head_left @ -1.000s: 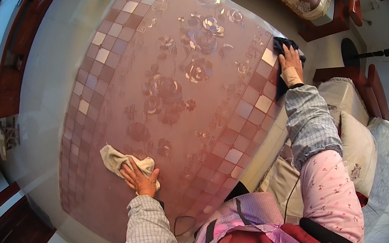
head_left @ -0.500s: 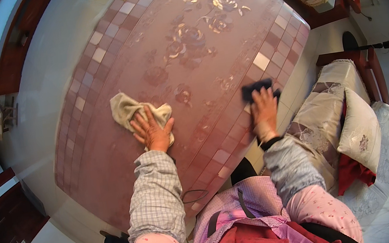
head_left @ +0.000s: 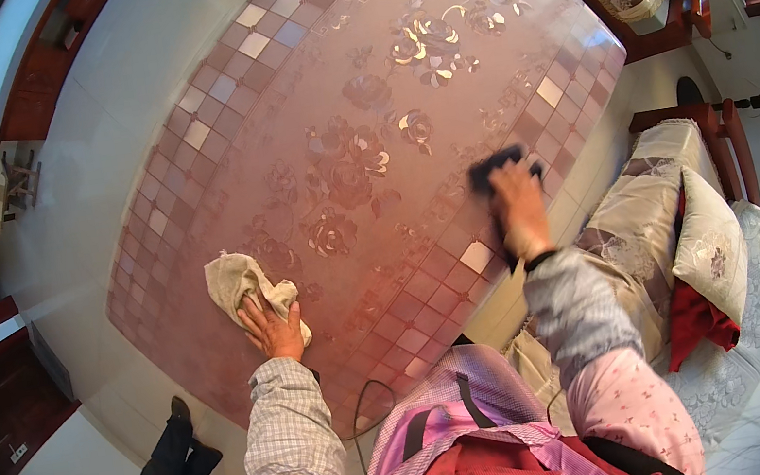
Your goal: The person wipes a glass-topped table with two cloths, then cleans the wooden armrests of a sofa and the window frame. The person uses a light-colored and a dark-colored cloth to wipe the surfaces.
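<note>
Fingers [head_left: 256, 319] slightly parted and laid nearly flat, the left hand [head_left: 275, 334] rests on a crumpled cream fabric cloth [head_left: 238, 276] on the near part of a glossy pinkish-brown, rose-patterned table covering [head_left: 244, 181] with checkered borders. Somewhat farther out we see the right hand [head_left: 521, 207] over a small dark navy fabric cloth [head_left: 494, 169] by the right-hand border, its fingers too blurred for us to tell how far they bend or grip. Beyond the table's right side we find a beige-and-brown upholstered sofa [head_left: 626, 206] with a square cream cushion [head_left: 711, 237].
</note>
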Demonstrator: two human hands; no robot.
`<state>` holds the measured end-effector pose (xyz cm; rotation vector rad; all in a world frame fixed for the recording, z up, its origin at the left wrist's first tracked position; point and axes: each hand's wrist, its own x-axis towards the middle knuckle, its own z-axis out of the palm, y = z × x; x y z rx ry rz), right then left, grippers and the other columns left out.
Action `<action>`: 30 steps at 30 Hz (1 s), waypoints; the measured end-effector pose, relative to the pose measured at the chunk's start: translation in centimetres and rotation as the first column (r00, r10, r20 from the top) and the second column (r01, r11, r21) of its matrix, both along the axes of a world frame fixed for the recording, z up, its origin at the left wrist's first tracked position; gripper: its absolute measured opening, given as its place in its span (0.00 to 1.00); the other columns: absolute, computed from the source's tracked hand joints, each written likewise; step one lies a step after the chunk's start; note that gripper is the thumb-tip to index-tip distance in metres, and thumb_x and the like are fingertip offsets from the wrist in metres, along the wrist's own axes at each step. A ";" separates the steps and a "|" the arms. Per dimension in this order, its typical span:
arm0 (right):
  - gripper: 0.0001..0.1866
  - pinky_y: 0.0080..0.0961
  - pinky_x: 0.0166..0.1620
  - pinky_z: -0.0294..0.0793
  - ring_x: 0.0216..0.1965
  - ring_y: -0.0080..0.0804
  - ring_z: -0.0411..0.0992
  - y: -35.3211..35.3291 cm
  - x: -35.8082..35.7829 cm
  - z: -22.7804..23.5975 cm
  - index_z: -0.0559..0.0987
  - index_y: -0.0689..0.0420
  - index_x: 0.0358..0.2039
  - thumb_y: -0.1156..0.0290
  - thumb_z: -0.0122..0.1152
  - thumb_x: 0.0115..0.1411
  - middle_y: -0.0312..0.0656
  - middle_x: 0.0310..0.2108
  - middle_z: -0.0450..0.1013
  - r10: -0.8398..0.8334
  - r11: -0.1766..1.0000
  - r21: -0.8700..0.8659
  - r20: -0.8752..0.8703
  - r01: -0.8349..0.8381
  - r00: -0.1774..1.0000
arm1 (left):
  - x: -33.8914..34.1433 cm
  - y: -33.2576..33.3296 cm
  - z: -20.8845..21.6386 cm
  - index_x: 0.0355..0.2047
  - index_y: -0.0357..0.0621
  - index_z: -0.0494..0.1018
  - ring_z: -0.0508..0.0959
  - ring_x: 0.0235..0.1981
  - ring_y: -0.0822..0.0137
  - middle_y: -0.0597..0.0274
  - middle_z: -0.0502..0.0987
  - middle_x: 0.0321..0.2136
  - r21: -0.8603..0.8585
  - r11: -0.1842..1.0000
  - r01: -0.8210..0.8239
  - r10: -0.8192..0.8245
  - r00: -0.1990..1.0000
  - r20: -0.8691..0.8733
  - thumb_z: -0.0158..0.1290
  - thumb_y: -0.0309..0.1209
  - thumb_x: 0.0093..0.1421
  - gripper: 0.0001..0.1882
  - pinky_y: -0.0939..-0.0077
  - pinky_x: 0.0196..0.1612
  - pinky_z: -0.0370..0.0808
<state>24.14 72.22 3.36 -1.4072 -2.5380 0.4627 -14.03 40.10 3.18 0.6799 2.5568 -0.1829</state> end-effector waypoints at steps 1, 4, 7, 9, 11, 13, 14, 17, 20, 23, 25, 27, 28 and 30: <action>0.24 0.52 0.72 0.50 0.72 0.53 0.55 3.2 0.0 -0.6 0.70 0.50 0.64 0.70 0.54 0.68 0.50 0.69 0.62 -0.117 0.991 0.066 0.033 0.115 0.993 | -0.2 -0.4 -0.7 0.76 0.64 0.43 0.33 0.77 0.49 0.63 0.36 0.77 -0.002 1.000 0.013 -0.013 1.000 -0.019 0.53 0.61 0.62 0.49 0.36 0.73 0.41; 0.23 0.52 0.72 0.49 0.73 0.51 0.51 8.1 -2.1 -2.0 0.69 0.49 0.65 0.62 0.50 0.71 0.49 0.70 0.60 -0.335 0.935 0.135 0.022 0.329 0.942 | -0.1 -1.0 -1.7 0.77 0.63 0.41 0.31 0.76 0.47 0.62 0.33 0.77 -0.015 0.999 0.032 -0.033 0.999 -0.026 0.50 0.63 0.63 0.49 0.35 0.73 0.40; 0.25 0.53 0.73 0.45 0.74 0.51 0.49 3.8 -6.2 -1.8 0.69 0.49 0.65 0.67 0.54 0.67 0.47 0.70 0.60 -0.162 0.986 0.042 -0.019 0.162 0.987 | -0.2 -1.0 -1.7 0.77 0.63 0.40 0.31 0.76 0.47 0.63 0.33 0.77 -0.022 0.999 0.034 -0.035 0.999 -0.034 0.49 0.63 0.63 0.49 0.35 0.73 0.40; 0.27 0.51 0.75 0.43 0.75 0.50 0.49 -3.4 -8.3 -0.3 0.70 0.48 0.64 0.72 0.55 0.64 0.46 0.70 0.60 0.099 0.988 -0.113 -0.043 -0.103 0.994 | -0.3 -1.1 -1.6 0.77 0.64 0.40 0.31 0.76 0.47 0.63 0.33 0.77 -0.043 0.999 0.019 -0.019 1.000 0.002 0.49 0.64 0.63 0.50 0.35 0.72 0.40; 0.26 0.48 0.75 0.44 0.75 0.46 0.51 -8.8 -9.7 1.1 0.72 0.46 0.63 0.74 0.53 0.63 0.43 0.71 0.61 0.323 0.926 -0.188 -0.055 -0.327 0.945 | -0.5 -1.0 -1.7 0.77 0.65 0.40 0.31 0.76 0.47 0.63 0.33 0.77 -0.042 0.999 0.023 -0.023 1.000 -0.006 0.50 0.65 0.62 0.50 0.34 0.72 0.40; 0.26 0.45 0.76 0.45 0.75 0.42 0.51 -9.4 -9.6 1.6 0.72 0.45 0.62 0.74 0.52 0.63 0.40 0.70 0.61 0.450 0.871 -0.209 -0.029 -0.446 0.893 | -0.6 -1.1 -1.9 0.77 0.66 0.40 0.31 0.76 0.47 0.63 0.33 0.77 -0.046 0.999 0.026 -0.026 1.000 -0.014 0.50 0.65 0.61 0.51 0.34 0.72 0.39; 0.26 0.43 0.76 0.45 0.75 0.40 0.51 -8.2 -9.2 1.6 0.72 0.45 0.62 0.74 0.51 0.63 0.38 0.70 0.61 0.454 0.868 -0.229 0.008 -0.440 0.891 | -0.6 -1.2 -2.1 0.77 0.67 0.40 0.31 0.76 0.47 0.63 0.33 0.77 -0.031 0.999 0.027 -0.028 0.999 -0.017 0.50 0.65 0.61 0.51 0.33 0.72 0.39; 0.28 0.49 0.75 0.48 0.74 0.48 0.53 0.7 -8.6 0.3 0.72 0.48 0.63 0.77 0.51 0.61 0.44 0.69 0.63 0.283 0.959 -0.020 0.039 -0.282 0.958 | -0.5 -1.6 -2.3 0.77 0.70 0.39 0.31 0.76 0.47 0.63 0.34 0.77 -0.031 0.999 0.020 -0.020 0.999 -0.025 0.51 0.66 0.60 0.52 0.33 0.72 0.39; 0.23 0.52 0.72 0.51 0.72 0.51 0.55 9.6 -9.9 -1.1 0.70 0.53 0.64 0.66 0.53 0.69 0.48 0.69 0.62 -0.007 0.991 0.130 -0.034 0.011 0.999 | -0.5 -1.9 -2.4 0.77 0.70 0.39 0.31 0.76 0.47 0.63 0.33 0.77 0.010 1.000 0.030 -0.029 0.999 -0.026 0.51 0.67 0.59 0.52 0.33 0.72 0.39; 0.24 0.52 0.72 0.50 0.72 0.51 0.54 9.9 -14.4 -1.9 0.70 0.51 0.64 0.66 0.52 0.67 0.49 0.68 0.63 -0.086 0.986 0.133 -0.095 0.098 0.992 | -0.4 -2.1 -2.4 0.77 0.69 0.39 0.30 0.76 0.47 0.63 0.33 0.77 0.019 1.000 0.012 -0.012 1.000 -0.019 0.48 0.69 0.60 0.52 0.33 0.72 0.38; 0.25 0.51 0.73 0.48 0.73 0.51 0.53 5.5 -16.9 -1.8 0.70 0.51 0.63 0.68 0.53 0.65 0.47 0.69 0.62 0.093 0.991 0.111 -0.107 -0.081 0.990 | -0.5 -2.1 -2.5 0.77 0.67 0.41 0.29 0.76 0.47 0.63 0.32 0.77 0.024 0.999 0.036 -0.035 0.999 -0.032 0.48 0.70 0.60 0.52 0.34 0.72 0.36; 0.25 0.50 0.74 0.47 0.74 0.49 0.52 -1.8 -18.0 -1.2 0.71 0.51 0.62 0.71 0.53 0.63 0.44 0.69 0.62 0.271 0.962 0.020 -0.162 -0.271 0.949 | -0.6 -2.2 -2.6 0.76 0.67 0.42 0.29 0.76 0.47 0.63 0.32 0.77 0.025 0.999 0.024 -0.023 1.000 -0.011 0.48 0.70 0.60 0.51 0.34 0.72 0.36; 0.25 0.49 0.74 0.46 0.74 0.47 0.52 -5.0 -17.7 -0.7 0.72 0.50 0.62 0.72 0.53 0.62 0.43 0.69 0.62 0.323 0.932 -0.101 -0.201 -0.347 0.925 | -0.7 -2.2 -2.6 0.76 0.67 0.43 0.29 0.76 0.47 0.62 0.32 0.77 0.042 0.999 0.035 -0.034 0.999 -0.022 0.48 0.70 0.60 0.51 0.34 0.72 0.36; 0.23 0.46 0.75 0.47 0.74 0.43 0.53 -9.7 -15.2 0.7 0.75 0.48 0.60 0.72 0.50 0.64 0.40 0.69 0.63 0.451 0.874 -0.144 -0.114 -0.463 0.885 | -0.9 -2.3 -2.6 0.76 0.62 0.45 0.29 0.76 0.47 0.62 0.32 0.77 0.043 0.999 0.030 -0.030 1.000 -0.007 0.47 0.70 0.60 0.52 0.34 0.72 0.35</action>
